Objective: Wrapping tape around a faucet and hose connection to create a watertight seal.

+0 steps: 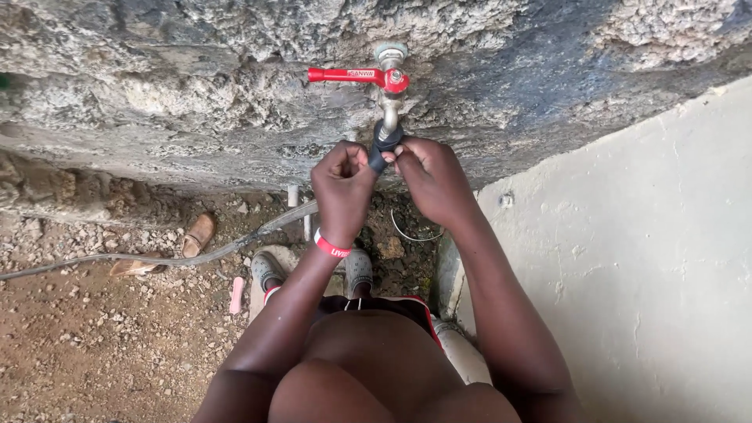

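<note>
The black hose end [378,157] sits right under the spout of the tap [389,98], touching or nearly over its mouth; whether it is pushed on cannot be told, since fingers cover the joint. Its long axis runs up and down, in line with the spout, tilting slightly toward 7 o'clock at the lower end.

Both hands close around it. The left hand [343,192] lies at 8 o'clock from the hose end, fingers curled tight, thumb and forefinger pinching its lower part. The right hand [429,178] lies at 4 o'clock, fingers folded against its upper part just below the spout. Both are equally near; the right sits a little higher, closer to the metal.

The tap's red lever [345,75] points to 9 o'clock, well above the hands and untouched.

From below the left hand the hose [196,254] trails off toward 8 o'clock across the dirt ground [102,337], passing a sandal [200,233]. The tap is set in a rough stone wall [196,94]; a pale plastered wall [650,258] stands at 3 o'clock.
</note>
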